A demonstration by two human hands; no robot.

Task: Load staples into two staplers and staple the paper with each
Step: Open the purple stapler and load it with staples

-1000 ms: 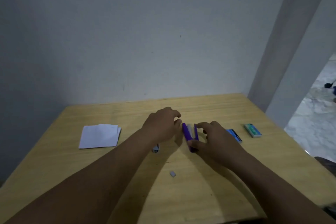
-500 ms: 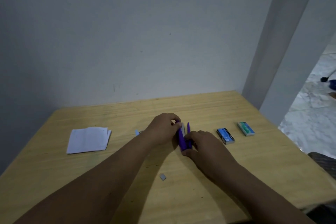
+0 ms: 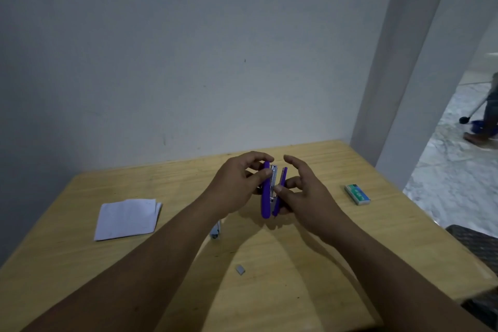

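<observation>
The person's left hand [image 3: 237, 186] is gripping the opened purple plastic stapler [image 3: 266, 197] above the middle of the pale wooden table [image 3: 310, 264], fingers curled round its top arm with the thumb lying across the exposed metal staple channel, while the right hand [image 3: 304, 191] is supporting the hinged-away base arm with thumb and lower fingers, the index finger arching free above. The stack of white paper sheets [image 3: 126, 215] is lying at nine o'clock from the stapler, the green staple box [image 3: 357, 194] at three o'clock, and a small grey strip of staples [image 3: 240, 269] at six o'clock. A second, silver-blue stapler [image 3: 216, 229] is showing only partly beneath the left forearm, at about seven o'clock.
</observation>
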